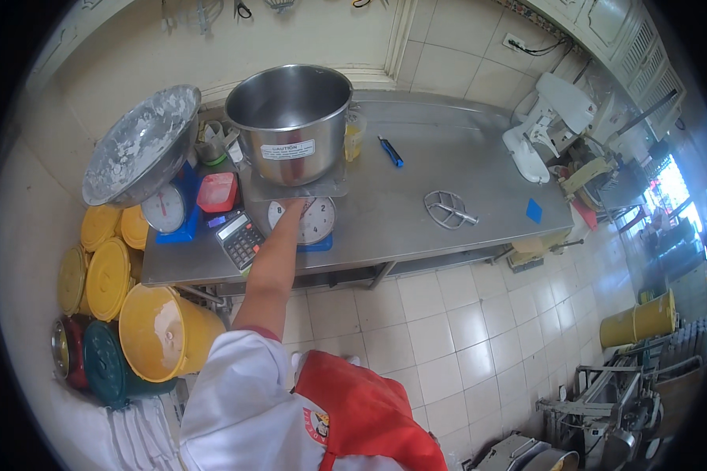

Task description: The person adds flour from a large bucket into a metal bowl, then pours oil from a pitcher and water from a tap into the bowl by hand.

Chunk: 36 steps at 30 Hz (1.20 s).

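Left hand at scale dial, right unseen, grips unclear — steel bowl upright, mouth upward

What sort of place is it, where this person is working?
Probably a bakery or similar commercial kitchen: a white mixer stands at the right, a powdery bowl at the left, and a shiny bowl rests on a dial scale.

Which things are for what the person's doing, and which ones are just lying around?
Probably part of the job:
Scale, under the steel bowl
Steel bowl, standing on the scale
Left hand, at the scale's dial

Seem to be just lying around:
Knife, blue and black, on the table
Beater, on its own
Blue square, near the table's far right end
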Available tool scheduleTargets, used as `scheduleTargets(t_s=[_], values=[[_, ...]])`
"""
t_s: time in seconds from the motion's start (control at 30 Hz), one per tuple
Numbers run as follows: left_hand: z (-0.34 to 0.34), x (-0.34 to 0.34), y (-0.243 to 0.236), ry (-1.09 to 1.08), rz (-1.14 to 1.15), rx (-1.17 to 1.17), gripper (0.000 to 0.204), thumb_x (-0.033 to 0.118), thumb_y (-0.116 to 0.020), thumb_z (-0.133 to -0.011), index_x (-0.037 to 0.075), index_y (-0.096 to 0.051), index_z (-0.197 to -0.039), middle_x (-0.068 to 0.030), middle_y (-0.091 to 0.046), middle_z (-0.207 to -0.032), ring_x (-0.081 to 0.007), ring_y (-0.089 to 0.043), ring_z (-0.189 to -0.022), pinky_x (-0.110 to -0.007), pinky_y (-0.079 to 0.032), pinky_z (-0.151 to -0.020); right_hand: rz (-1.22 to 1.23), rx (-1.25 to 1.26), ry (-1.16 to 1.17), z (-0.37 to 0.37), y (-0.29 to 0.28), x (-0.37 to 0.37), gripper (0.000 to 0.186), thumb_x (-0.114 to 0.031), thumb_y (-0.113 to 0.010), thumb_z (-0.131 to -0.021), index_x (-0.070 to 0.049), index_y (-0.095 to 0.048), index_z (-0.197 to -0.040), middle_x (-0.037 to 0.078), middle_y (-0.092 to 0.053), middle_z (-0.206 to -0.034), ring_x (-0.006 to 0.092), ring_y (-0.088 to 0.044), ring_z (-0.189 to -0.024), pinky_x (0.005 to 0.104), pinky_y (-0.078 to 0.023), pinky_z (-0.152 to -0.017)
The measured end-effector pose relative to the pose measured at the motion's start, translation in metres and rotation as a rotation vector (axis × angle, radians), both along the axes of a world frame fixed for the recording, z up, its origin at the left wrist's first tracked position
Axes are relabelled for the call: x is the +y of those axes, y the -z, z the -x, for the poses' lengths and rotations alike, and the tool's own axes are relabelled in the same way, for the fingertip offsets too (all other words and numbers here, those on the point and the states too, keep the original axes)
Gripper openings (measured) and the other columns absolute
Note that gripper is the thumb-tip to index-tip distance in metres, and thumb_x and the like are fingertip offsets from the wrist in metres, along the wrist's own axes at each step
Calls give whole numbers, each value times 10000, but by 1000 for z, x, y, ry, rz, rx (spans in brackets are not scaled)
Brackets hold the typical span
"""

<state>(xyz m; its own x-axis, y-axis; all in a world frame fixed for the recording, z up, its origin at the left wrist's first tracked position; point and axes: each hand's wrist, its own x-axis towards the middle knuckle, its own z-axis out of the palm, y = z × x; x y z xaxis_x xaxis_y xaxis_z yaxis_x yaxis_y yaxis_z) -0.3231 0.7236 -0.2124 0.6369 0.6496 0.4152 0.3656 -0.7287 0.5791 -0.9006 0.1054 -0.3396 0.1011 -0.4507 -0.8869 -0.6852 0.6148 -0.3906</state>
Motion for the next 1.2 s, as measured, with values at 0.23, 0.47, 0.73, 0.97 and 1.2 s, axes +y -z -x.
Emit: scheduleTargets(t_s=[0.23, 0.47, 0.73, 0.97, 1.2], values=[[2, 2, -1, 0, 0, 19, 527, 388, -592, -784, 32, -567, -1171, -239, -457, -1297, -388, -358, -1247, -532, -184, -1027, -6, -20, 58, 17, 20, -2, 245, -241, -529, -882, -66, -517, -1053, 84, -535, -792, 165, -477, -582, 301, -387, -494], [2, 0, -2, -2, 10, 42, 532, 389, -592, -784, 30, -563, -1176, -238, -447, -1309, -388, -353, -1251, -531, -182, -1029, 112, -2, 24, -15, -20, 10, 250, -236, -529, -877, -78, -526, -1070, 71, -534, -791, 160, -471, -580, 298, -390, -498], [7, 11, 10, -33, -2, 105, 539, 391, -591, -785, 28, -560, -1182, -237, -435, -1324, -387, -348, -1255, -529, -180, -1032, 95, -14, 3, -16, -25, 7, 241, -223, -542, -868, -89, -541, -1068, 80, -550, -818, 167, -480, -595, 299, -401, -504], [115, -47, -7, -54, -221, -186, 609, 451, -583, -816, 22, -505, -1240, -250, -377, -1339, -416, -305, -1262, -556, -241, -981, -29, 93, -189, 21, 37, -22, 219, -229, -552, -867, -68, -547, -1015, 88, -549, -799, 168, -491, -617, 306, -424, -516], [429, -40, 48, 160, -27, 153, 484, 298, -678, -771, 160, -557, -1219, -168, -382, -1365, -371, -348, -1251, -496, -289, -994, -158, 178, -686, -76, 114, 1, 241, -237, -544, -876, -69, -522, -1046, 85, -533, -768, 160, -487, -599, 304, -420, -484]])
